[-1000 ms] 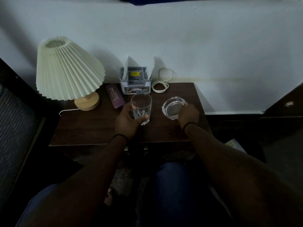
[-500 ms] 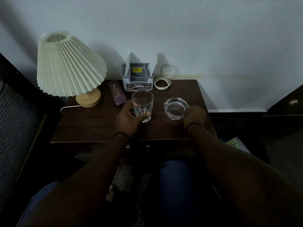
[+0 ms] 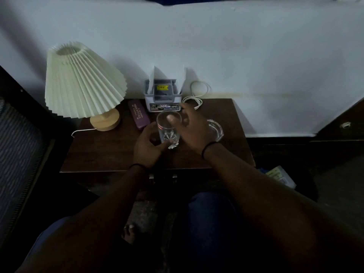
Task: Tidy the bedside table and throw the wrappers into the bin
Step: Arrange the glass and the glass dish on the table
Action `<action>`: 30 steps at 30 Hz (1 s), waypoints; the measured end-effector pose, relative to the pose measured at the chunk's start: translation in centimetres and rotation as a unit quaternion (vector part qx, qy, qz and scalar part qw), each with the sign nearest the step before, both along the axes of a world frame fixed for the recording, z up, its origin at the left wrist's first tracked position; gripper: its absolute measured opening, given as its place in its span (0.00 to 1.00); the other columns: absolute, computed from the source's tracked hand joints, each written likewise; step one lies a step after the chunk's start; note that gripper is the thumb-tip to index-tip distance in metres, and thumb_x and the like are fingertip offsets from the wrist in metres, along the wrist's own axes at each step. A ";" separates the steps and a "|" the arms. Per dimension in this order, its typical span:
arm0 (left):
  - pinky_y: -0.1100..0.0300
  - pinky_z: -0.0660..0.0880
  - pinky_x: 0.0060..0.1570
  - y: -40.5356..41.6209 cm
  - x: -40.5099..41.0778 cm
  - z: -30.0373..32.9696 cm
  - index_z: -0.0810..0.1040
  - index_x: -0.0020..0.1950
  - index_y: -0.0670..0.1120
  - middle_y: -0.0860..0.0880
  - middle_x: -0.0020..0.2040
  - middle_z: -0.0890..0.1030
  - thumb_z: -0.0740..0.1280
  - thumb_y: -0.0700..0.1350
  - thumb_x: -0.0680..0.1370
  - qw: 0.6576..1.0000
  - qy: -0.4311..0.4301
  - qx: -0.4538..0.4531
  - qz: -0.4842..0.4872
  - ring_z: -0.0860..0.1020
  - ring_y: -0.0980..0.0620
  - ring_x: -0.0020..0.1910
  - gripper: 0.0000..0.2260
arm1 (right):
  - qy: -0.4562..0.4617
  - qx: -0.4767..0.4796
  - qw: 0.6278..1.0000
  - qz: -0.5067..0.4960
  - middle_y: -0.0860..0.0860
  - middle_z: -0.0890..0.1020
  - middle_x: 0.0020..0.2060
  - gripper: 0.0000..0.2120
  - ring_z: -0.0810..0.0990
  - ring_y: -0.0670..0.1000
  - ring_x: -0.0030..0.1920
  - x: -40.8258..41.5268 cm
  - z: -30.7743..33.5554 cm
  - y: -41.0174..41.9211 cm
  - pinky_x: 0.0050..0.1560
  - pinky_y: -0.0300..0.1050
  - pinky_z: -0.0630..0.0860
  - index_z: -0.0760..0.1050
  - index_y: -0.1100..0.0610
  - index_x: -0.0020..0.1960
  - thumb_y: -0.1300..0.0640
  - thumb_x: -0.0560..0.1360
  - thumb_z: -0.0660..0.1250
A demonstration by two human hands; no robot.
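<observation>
— So, from the head camera, what's different from half a second back?

— Mostly the right hand (image 3: 192, 128). It was resting against the glass ashtray (image 3: 215, 129); now it has let go and swung left, over the drinking glass (image 3: 168, 129). Its fingers are spread and loosely bent, holding nothing, with one fingertip showing at the glass's rim.

— And the left hand (image 3: 148, 143)?

— Unchanged: fingers and thumb curled round the lower part of the glass, which stands upright on the bedside table (image 3: 102, 152), just in front of the white Opel-printed box (image 3: 163, 98).

— Where did the ashtray end up?

— On the table just right of the glass, partly hidden behind the right wrist.

— Anything else on top?

— A pleated lamp (image 3: 82, 81) at the left rear, a purple case (image 3: 138, 114) beside its wooden base, and a coiled white cable (image 3: 194, 100) against the wall.

— Any wrappers or a bin?

— I can't make out either for sure. Something pale and packet-like (image 3: 279, 175) lies on the floor to the right, too dim to identify.

— So what does it mean for the task?

— I'd judge the ashtray is placed and both hands are now turning to the glass; the wrapper part looks not yet done.
</observation>
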State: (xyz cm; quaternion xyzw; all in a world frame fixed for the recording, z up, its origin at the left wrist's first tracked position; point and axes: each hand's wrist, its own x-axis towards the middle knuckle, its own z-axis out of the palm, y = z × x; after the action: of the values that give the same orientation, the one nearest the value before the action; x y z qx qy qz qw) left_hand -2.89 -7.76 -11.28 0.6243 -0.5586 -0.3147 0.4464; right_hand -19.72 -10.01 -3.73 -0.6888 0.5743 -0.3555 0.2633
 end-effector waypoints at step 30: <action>0.48 0.72 0.58 -0.7 1.8 3.6 0.71 0.66 0.44 0.42 0.66 0.74 0.69 0.49 0.74 0.939 -0.339 0.048 -0.004 0.73 0.39 0.63 0.22 | 0.033 -0.024 0.981 -0.191 0.52 0.80 0.55 0.34 0.79 0.54 0.56 -8.0 0.3 -0.5 0.54 0.41 0.72 0.67 0.50 0.63 0.45 0.63 0.78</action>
State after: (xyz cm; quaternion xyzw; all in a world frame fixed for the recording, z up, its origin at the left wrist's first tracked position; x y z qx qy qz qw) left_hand -1.12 -8.47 -7.69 0.7127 -0.6633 -0.1122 0.1986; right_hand -27.75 -10.53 -3.48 -0.5841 0.6950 -0.3896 0.1548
